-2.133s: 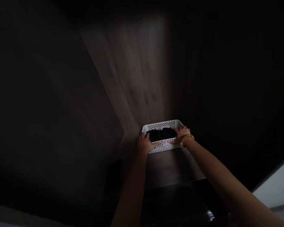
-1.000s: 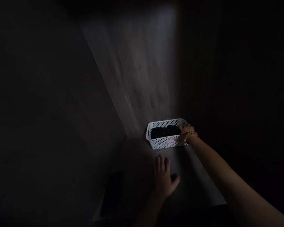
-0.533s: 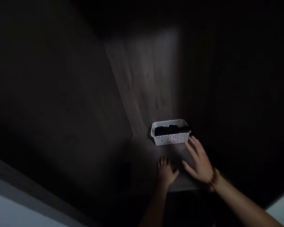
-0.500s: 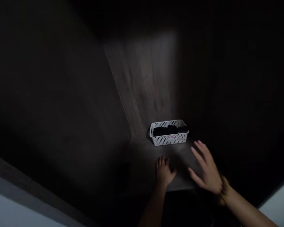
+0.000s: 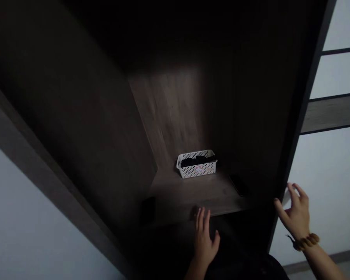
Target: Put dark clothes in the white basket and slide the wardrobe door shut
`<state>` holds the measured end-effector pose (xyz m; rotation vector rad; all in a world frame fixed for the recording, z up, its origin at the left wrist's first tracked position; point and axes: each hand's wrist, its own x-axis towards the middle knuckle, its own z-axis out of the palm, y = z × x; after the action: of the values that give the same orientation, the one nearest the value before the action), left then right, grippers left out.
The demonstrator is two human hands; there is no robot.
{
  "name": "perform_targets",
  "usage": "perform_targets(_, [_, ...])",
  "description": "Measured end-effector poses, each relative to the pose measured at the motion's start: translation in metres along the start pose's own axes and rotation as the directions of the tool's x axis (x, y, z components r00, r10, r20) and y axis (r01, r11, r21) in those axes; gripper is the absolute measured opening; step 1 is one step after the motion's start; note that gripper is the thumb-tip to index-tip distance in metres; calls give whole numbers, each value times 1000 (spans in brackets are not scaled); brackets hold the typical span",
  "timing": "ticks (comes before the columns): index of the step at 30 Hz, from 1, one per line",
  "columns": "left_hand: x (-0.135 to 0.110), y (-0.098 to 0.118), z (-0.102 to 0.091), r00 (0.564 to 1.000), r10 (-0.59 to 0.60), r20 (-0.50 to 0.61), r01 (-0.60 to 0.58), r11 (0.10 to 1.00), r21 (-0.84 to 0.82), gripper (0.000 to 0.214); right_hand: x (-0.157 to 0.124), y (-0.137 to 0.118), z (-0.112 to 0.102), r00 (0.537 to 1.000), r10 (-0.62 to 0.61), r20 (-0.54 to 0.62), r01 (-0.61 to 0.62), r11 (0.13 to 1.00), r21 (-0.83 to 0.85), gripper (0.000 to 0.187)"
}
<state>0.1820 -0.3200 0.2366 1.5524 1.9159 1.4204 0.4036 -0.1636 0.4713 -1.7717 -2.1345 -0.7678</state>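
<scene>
My left hand (image 5: 204,237) is open, fingers stretched and thumb apart, at the front edge of the dark wooden shelf (image 5: 186,194). Beyond it stands a white perforated plastic basket (image 5: 186,172) with a sticker on its front; the hand does not touch it. Dark contents (image 5: 196,160) fill the basket, too dim to identify. To the right, my right hand (image 5: 297,214) has its thumb and bent fingers apart, beside the cabinet's right front edge (image 5: 291,163). I cannot tell whether its thumb touches that edge. A bead bracelet (image 5: 306,242) circles the right wrist.
A flat black phone-like object (image 5: 237,185) lies on the shelf to the basket's right. Against the left panel (image 5: 105,128) is a dark rectangular shape (image 5: 147,210). A white panel with dark strips (image 5: 332,175) stands beyond the cabinet's right edge.
My right hand has moved right, away from the basket to the cabinet's edge. My left hand has drawn back slightly. The view has shifted, showing the phone-like object and the white panel.
</scene>
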Motion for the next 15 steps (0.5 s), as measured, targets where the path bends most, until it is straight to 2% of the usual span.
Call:
perform_targets(3, [-2,43,-27,997,67,48,-68,998,6,74,-12,-11,-8,998,57,-10,-57,996,76,105])
perform_targets(6, [18,72,-41,997,76,32,-77,997,13,71,-18,-9,-15,997,73,5,-73,991,115,101])
perform_targets(8, [37,91,-49,995,96,-12,-96,995,-11,70,-21,-9,-19,999,37,11,-38,993,115,98])
perform_targets(10, [54,113,-58,985,164,-46,-167,984,-67,68,-25,-13,-24,1000,-9,15,7,995,97,93])
perform_targets(13, [72,145,-69,941,327,-87,-337,922,-189,63,-33,-25,-28,996,-80,26,79,996,33,86])
perform_targets(15, [82,164,-71,912,390,-125,-409,881,-236,57,-40,-33,-28,990,-138,25,138,990,-10,82])
